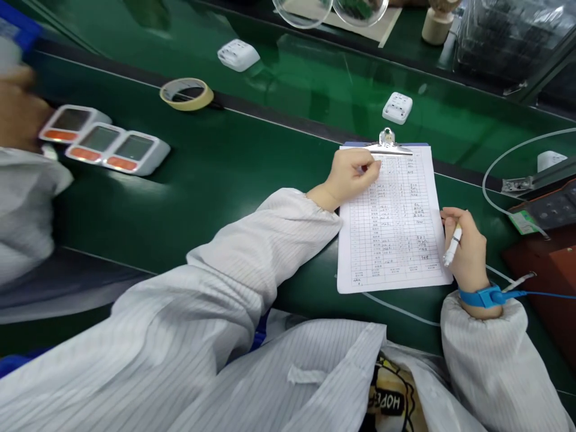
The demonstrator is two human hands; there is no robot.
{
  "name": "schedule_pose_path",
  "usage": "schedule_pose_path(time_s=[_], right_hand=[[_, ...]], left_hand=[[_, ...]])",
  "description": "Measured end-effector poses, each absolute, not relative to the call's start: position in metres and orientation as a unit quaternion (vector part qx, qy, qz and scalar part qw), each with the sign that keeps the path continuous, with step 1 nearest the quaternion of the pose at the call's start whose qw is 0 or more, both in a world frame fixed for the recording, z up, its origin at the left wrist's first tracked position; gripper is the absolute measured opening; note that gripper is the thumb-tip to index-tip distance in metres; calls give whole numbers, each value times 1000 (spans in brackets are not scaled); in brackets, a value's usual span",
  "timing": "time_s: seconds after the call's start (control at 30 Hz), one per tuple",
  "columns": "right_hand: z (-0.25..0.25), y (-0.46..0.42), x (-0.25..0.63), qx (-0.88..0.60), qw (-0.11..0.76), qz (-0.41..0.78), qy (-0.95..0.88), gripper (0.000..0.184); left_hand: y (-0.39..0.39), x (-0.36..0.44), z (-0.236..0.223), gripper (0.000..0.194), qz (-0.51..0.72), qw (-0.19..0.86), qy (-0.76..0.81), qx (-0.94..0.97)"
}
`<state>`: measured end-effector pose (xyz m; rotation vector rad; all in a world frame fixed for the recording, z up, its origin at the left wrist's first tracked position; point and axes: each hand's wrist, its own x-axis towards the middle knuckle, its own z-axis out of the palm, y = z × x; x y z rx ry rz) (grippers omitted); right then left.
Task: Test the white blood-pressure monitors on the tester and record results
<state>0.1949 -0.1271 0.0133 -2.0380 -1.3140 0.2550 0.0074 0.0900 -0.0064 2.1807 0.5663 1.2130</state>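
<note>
A clipboard (pixel 426 144) lies on the green bench with a printed form (pixel 391 240) under its metal clip (pixel 387 139). Handwritten entries fill some of the form's rows. My left hand (pixel 348 175) rests on the upper left of the form, its fingers curled in and holding nothing that I can see. Beside the form's right edge, my right hand (pixel 468 246) is closed round a white pen (pixel 452 245), which slants down toward the paper. A blue wrist strap (pixel 483 296) with a cord circles my right wrist.
At the left, a co-worker's hand (pixel 20 111) is blurred near several white-and-orange devices with grey screens (pixel 130 153). A tape roll (pixel 198 101) and white plug-like units (pixel 237 55) lie farther back. A thin white cable (pixel 492 165) loops at the right, near clear plastic trays (pixel 517 42).
</note>
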Motion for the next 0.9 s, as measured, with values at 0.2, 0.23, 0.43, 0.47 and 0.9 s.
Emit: schedule_pose_path(time_s=[0.2,0.23,0.43,0.47,0.9], right_hand=[[32,-131,187,-764,460,59,-450,30],[38,-134,185,-757,494,34,-426,31],[39,-139,191,-768,454,26,-451,34],[32,-138,193,-775,409,45,-479,35],[-2,-127,197,-788,302,75,-531,41]], left_hand=[[66,-30,-11,34,447,317,365,753],[60,-35,-10,33,451,347,402,718],[31,-63,11,21,431,690,460,354],[27,-69,14,24,413,726,452,314],[50,-60,1,43,283,792,345,418]])
